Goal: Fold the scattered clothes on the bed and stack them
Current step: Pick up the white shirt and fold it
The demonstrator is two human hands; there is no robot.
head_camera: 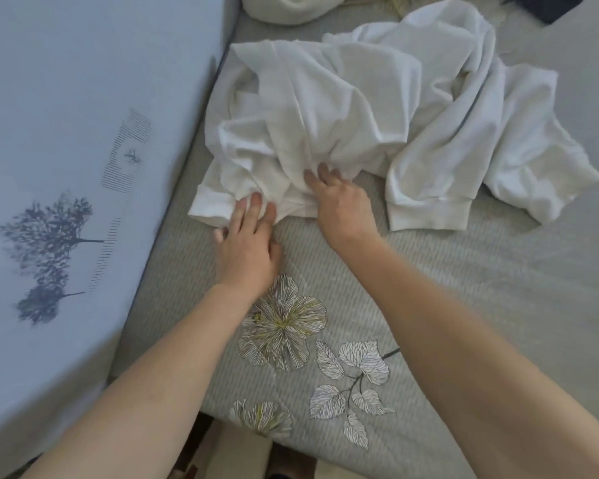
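A crumpled white long-sleeved garment (pixel 343 108) lies spread across the grey quilted bed cover (pixel 464 288), one cuffed sleeve (pixel 429 209) trailing toward me on the right. My left hand (pixel 246 243) reaches its fingertips into the garment's near hem by the left cuff. My right hand (pixel 339 202) has its fingers pushed into the folds of the hem just right of it. Cloth hides both hands' fingertips, so whether they pinch it is unclear.
A pale blue pillow or sheet with a dark tree print (pixel 66 167) fills the left side. Another whitish bundle (pixel 291 8) and a dark cloth (pixel 550 8) lie at the far edge. Flower embroidery (pixel 284 323) marks the near cover; the bed edge is at the bottom.
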